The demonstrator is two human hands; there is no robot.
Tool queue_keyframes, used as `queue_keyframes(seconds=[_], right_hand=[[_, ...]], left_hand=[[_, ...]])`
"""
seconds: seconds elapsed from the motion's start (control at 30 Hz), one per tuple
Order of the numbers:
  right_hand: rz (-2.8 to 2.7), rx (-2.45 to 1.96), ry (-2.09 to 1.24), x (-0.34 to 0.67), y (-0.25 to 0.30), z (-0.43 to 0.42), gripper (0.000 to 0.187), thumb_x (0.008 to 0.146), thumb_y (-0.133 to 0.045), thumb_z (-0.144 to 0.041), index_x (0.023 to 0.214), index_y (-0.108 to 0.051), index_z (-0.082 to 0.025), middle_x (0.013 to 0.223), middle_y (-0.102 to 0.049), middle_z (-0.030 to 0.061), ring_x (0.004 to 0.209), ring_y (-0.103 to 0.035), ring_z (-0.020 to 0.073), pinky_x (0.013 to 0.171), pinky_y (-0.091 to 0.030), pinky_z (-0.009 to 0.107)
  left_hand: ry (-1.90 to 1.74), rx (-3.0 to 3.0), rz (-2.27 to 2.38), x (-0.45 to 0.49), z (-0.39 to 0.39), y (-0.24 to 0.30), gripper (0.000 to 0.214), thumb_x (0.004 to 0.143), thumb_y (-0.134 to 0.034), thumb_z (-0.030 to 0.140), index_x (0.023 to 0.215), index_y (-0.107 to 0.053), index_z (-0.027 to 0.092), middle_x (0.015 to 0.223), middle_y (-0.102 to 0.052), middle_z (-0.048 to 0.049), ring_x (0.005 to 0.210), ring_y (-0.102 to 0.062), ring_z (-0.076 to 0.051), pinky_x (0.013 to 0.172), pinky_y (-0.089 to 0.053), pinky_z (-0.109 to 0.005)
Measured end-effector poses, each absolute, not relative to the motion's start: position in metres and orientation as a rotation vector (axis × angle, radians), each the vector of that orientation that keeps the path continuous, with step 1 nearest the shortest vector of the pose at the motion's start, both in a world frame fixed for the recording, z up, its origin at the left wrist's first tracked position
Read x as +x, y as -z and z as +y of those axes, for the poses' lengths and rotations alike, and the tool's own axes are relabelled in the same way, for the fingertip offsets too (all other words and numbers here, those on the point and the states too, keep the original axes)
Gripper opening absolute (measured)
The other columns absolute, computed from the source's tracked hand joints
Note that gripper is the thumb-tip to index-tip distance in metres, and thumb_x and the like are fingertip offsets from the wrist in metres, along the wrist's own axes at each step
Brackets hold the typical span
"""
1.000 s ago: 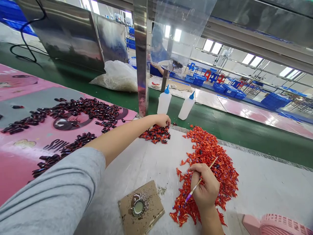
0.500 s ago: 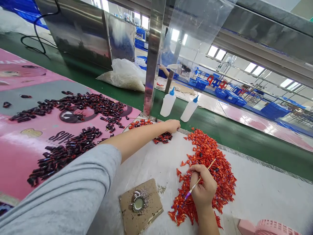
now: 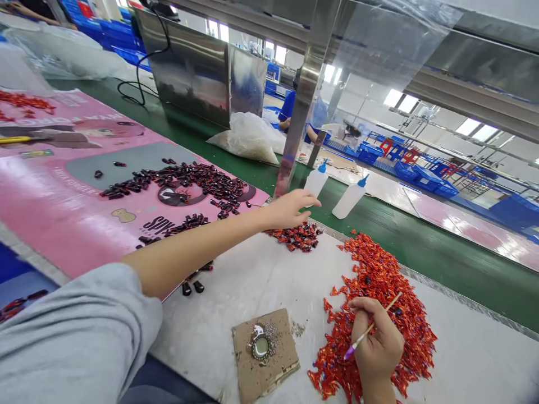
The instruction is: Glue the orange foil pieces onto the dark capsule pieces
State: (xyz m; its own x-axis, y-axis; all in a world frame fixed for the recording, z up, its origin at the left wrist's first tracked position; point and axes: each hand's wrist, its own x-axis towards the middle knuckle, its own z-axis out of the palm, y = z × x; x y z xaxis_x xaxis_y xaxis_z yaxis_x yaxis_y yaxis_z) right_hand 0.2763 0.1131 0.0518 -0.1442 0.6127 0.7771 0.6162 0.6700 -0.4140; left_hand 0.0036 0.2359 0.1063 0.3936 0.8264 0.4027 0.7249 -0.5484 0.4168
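My left hand (image 3: 290,209) is stretched far forward with its fingers loosely extended, hovering just above a small heap of dark red pieces (image 3: 298,236); nothing shows in it. My right hand (image 3: 376,346) rests on a big pile of bright red pieces (image 3: 379,314) and pinches a thin stick with a purple tip (image 3: 367,331). A brown cardboard square (image 3: 265,353) with a small round metal lid and glitter on it lies between my arms on the white table sheet (image 3: 236,292).
Many dark red pieces (image 3: 177,182) are spread on a pink printed sheet (image 3: 50,191) at left. Two white squeeze bottles with blue caps (image 3: 349,197) stand on the green belt (image 3: 421,247) beside a steel post (image 3: 301,101). A filled plastic bag (image 3: 248,137) lies behind. Another person in blue sits opposite.
My left hand has lifted off the small dark red heap and its fingers have opened. The view has swung left. My right hand stays on the red pile with the stick.
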Motion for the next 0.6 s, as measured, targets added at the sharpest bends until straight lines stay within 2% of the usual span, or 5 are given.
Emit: queue_keyframes(seconds=[0.07,0.2,0.4,0.5,0.6], right_hand=[[-1.820,-1.002,-0.004,0.278,-0.050,0.114,0.018,0.083,-0.052,-0.009,0.078,-0.065,-0.020,0.067,-0.068,0.0006,0.058,-0.066,0.0157,0.056,-0.054,0.025],[-1.805,-1.084,0.027,0.284,-0.048,0.116,0.017,0.083,-0.053,-0.014,0.077,-0.067,-0.020,0.067,-0.070,0.0014,0.055,-0.066,0.0163,0.052,-0.051,0.025],[-1.697,-1.191,0.077,0.292,-0.045,0.117,0.014,0.083,-0.058,-0.023,0.078,-0.071,-0.019,0.068,-0.072,0.0033,0.056,-0.065,0.0183,0.054,-0.050,0.029],[-1.551,-1.228,-0.003,0.284,-0.045,0.115,0.017,0.085,-0.059,-0.029,0.080,-0.071,-0.019,0.070,-0.071,0.0066,0.058,-0.064,0.0201,0.057,-0.049,0.033],[-1.354,-1.196,-0.171,0.267,-0.049,0.111,0.022,0.089,-0.056,-0.037,0.083,-0.069,-0.021,0.069,-0.068,0.0081,0.056,-0.062,0.0199,0.056,-0.048,0.036]], left_hand=[[-1.077,2.379,1.483,-0.026,0.215,-0.117,0.034,0.087,-0.051,0.013,0.118,-0.065,0.017,0.131,-0.059,-0.0112,0.128,-0.049,-0.027,0.111,-0.038,-0.042],[-1.719,1.375,1.726,-0.091,0.169,-0.113,0.027,0.082,-0.057,0.025,0.106,-0.067,0.018,0.114,-0.069,-0.0082,0.111,-0.061,-0.027,0.096,-0.050,-0.042],[-1.703,1.092,1.874,-0.149,0.082,-0.076,0.029,0.072,-0.066,0.048,0.085,-0.067,0.022,0.096,-0.073,-0.0085,0.099,-0.065,-0.033,0.086,-0.055,-0.044],[-1.662,1.107,1.960,-0.153,0.041,-0.063,0.029,0.075,-0.065,0.048,0.087,-0.068,0.022,0.094,-0.073,-0.0069,0.097,-0.066,-0.030,0.088,-0.054,-0.044],[-1.532,1.234,1.940,-0.144,0.015,-0.048,0.025,0.075,-0.066,0.042,0.086,-0.070,0.021,0.086,-0.074,-0.0069,0.080,-0.069,-0.025,0.076,-0.058,-0.039]])
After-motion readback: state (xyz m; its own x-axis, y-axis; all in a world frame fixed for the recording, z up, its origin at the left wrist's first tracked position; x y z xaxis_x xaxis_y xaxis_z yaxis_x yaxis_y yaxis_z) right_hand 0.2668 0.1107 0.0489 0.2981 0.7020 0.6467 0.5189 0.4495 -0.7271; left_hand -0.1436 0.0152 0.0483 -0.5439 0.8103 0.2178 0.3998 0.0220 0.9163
